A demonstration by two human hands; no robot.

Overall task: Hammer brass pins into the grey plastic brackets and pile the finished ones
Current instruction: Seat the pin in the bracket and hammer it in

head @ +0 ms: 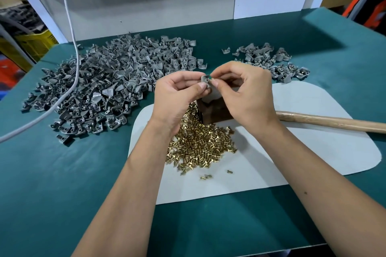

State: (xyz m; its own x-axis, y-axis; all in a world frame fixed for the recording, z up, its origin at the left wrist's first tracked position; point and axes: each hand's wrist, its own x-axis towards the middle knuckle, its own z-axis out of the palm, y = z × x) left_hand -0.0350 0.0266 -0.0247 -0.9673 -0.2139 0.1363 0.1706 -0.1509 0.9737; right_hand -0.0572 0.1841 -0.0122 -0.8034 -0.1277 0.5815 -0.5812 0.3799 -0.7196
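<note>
1. The left hand (pixel 177 92) is gripping a single grey bracket (pixel 205 80) between its thumb and curled fingers, holding it up at the centre of the frame, above the surface (pixel 62 183).
2. The right hand (pixel 246 89) is meeting it from the right side, its thumb and forefinger pinching together at the bracket's upper edge; whether a brass pin is sitting between those fingertips is too small to tell.
3. A round hole is showing in the face of the held bracket.
4. A dark wooden block (pixel 213 113) is standing directly below the two hands, partly hidden by them, on a white mat (pixel 302 152) that is lying across the green surface.
5. A heap of brass pins (pixel 200 144) is lying on the mat just below the block, at the lower centre of the frame, with a few loose ones scattered toward the bottom.
6. A large pile of grey brackets (pixel 108 83) is spreading over the left and upper-left part of the surface.
7. A smaller pile of brackets (pixel 271 60) is lying at the upper right, some of them showing brass.
8. A wooden hammer handle (pixel 334 122) is lying on the mat at the right, running out of the frame's right edge; its head is hidden behind the right hand.
9. A grey cable (pixel 71 27) is hanging down from the upper left and crossing the large pile.
</note>
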